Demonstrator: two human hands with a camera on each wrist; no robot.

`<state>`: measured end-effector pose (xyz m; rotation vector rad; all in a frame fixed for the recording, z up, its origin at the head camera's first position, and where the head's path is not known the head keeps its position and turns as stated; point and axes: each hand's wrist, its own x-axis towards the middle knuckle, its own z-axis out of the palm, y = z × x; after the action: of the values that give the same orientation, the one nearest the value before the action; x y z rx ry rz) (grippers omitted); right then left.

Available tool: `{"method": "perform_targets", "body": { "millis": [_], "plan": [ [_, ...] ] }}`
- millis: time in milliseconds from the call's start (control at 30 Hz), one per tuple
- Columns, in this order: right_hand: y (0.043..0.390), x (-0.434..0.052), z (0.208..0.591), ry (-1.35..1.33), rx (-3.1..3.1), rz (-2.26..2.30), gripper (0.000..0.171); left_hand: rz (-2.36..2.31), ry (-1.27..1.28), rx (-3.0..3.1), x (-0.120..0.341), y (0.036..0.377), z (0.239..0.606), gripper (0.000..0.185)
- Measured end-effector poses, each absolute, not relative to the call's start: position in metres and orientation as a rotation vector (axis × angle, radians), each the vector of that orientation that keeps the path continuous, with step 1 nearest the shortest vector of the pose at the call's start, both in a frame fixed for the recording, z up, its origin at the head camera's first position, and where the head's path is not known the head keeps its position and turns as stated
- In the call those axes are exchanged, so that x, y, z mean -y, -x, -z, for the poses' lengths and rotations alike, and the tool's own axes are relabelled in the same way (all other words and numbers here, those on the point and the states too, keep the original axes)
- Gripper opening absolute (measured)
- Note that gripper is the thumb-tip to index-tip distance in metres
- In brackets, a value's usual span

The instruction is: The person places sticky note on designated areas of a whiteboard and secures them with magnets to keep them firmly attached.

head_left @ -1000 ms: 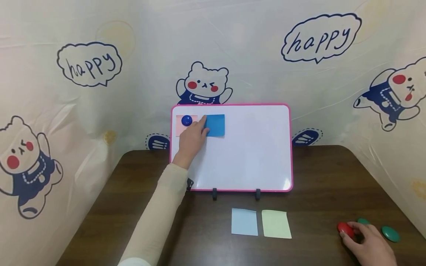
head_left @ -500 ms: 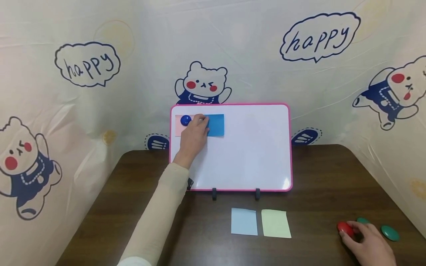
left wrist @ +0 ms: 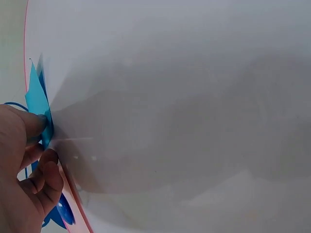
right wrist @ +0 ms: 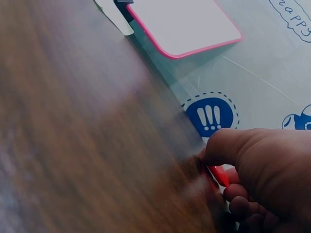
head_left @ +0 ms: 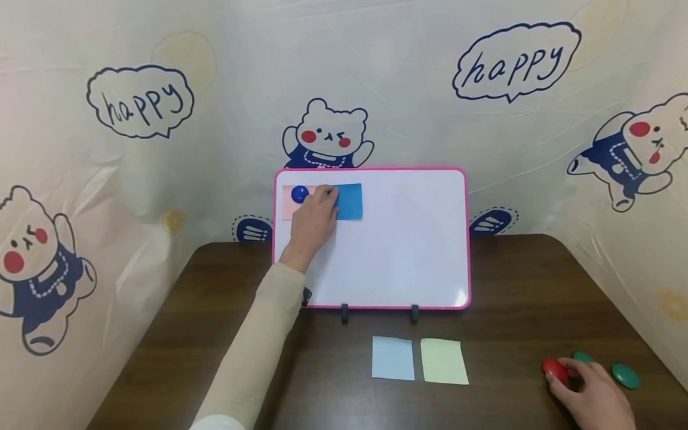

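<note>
On the pink-rimmed whiteboard [head_left: 408,251], my left hand [head_left: 314,224] pinches the left side of a blue sticky note [head_left: 350,202]. The left wrist view shows the thumb against this note [left wrist: 38,99], its far end standing off the board, with the other fingers curled below. Left of it, a pink sticky note [head_left: 288,209], partly covered by the hand, lies under a round blue magnet [head_left: 299,194]. At the right of the table, my right hand [head_left: 599,394] grips a round red magnet [head_left: 553,370] between thumb and fingers, low over the wood.
Two green magnets, one [head_left: 626,375] beside the right hand and another [head_left: 582,356] partly hidden behind it, lie on the table. A light blue note [head_left: 393,358] and a pale green note [head_left: 444,361] lie before the board. Black feet [head_left: 414,314] support its lower edge.
My left index finger, earlier stretched along the blue note's upper left corner, has bent in, and the hand has shifted slightly right over the note's edge. The right hand keeps the red magnet in place.
</note>
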<state>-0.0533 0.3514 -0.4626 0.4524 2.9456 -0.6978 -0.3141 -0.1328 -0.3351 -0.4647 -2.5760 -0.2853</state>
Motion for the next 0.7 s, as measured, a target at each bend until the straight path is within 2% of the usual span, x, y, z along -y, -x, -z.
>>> {"method": "perform_targets", "body": {
  "millis": [300,700],
  "plan": [
    [0.052,-0.346,0.461,-0.518,-2.94,0.732,0.065,0.3,0.478,2.59,0.136,0.314,0.336,0.05],
    [0.053,-0.332,0.454,-0.36,-3.118,0.8,0.054,0.264,0.503,2.591,0.139,0.315,0.334,0.05]
  ]
}}
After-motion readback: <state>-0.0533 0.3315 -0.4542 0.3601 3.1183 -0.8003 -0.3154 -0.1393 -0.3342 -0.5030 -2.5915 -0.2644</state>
